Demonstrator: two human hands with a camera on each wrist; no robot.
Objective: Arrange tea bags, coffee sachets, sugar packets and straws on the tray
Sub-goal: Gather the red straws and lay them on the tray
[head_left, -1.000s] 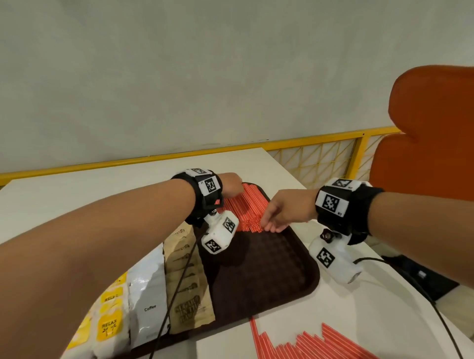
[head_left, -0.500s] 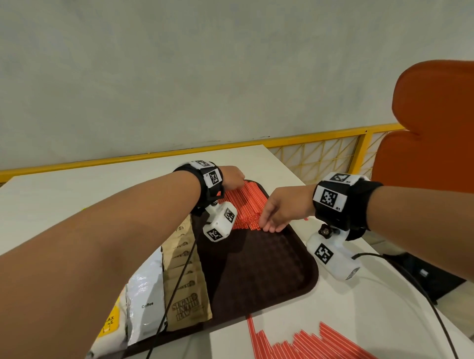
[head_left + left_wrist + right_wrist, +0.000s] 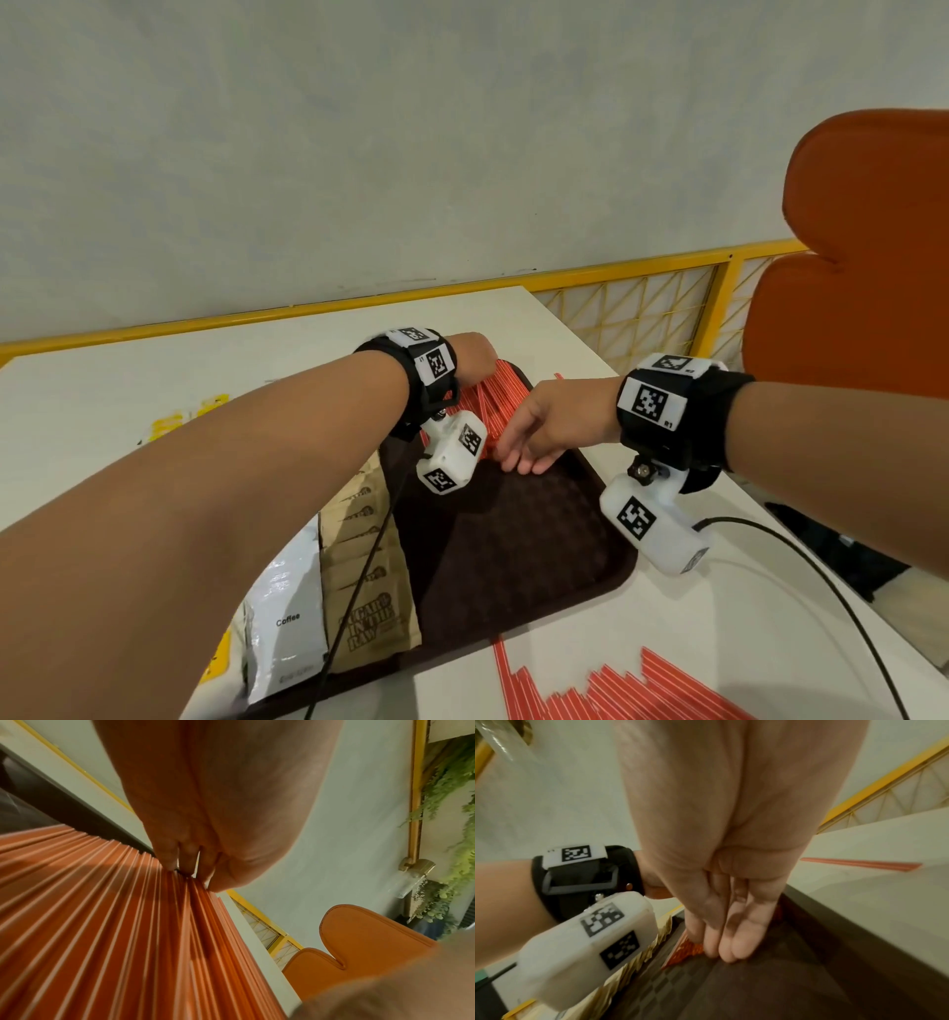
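Straws [image 3: 500, 406]: red row on the tray [image 3: 565, 560], upper middle of the head view, at the tray's far end.
Long axis: runs from the far rim toward the frame's centre; in the left wrist view the straws [image 3: 107, 923] fan out from upper centre to lower left.
Left hand [image 3: 470, 357]: at the far ends, upper side of the row; fingertips [image 3: 170, 860] curled down onto the straw ends. Pinch or mere press: cannot tell.
Right hand [image 3: 552, 429]: at the near ends, just right of frame centre; fingers [image 3: 741, 941] straight and together, tips pressed against the straw ends [image 3: 686, 948], holding nothing.
Key relation: the row lies between the two hands, one at each end of the axis.
Judgement: squaring up the ends; next push probably goes along the axis.
Spare straws [image 3: 616, 694]: loose on the table, lower middle of the frame, off the tray.
Sachets: coffee [image 3: 287, 616] and sugar [image 3: 367, 591] on the tray's left side.
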